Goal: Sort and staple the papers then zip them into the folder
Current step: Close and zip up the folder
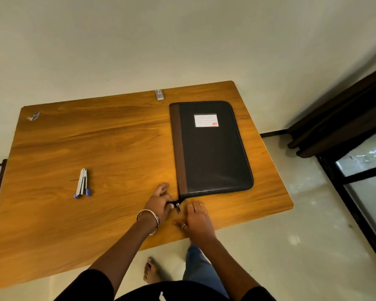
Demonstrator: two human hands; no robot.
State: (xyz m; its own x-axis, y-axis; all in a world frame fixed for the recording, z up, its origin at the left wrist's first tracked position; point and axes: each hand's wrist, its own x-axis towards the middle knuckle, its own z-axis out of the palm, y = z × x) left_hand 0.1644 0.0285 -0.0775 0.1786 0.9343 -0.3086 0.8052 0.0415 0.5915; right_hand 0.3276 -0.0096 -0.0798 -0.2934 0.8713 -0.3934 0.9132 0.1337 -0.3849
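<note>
A black folder (213, 148) with a brown spine strip and a white label lies closed on the wooden table (109, 137), towards its right side. Its zip tail sticks out at the near left corner, with the metal zip pull (178, 207) hanging there. My left hand (160, 202) pinches the black zip tail just left of the pull. My right hand (197, 220) hovers just right of the pull with loosely curled fingers, holding nothing. A stapler (82, 183) with blue ends lies on the left part of the table. No papers are visible.
A small grey metal piece (159, 94) sits at the table's far edge. A small blue-and-white scrap (33, 116) lies at the far left corner. A dark window frame (345, 148) stands to the right. My bare foot (152, 270) shows below the near edge.
</note>
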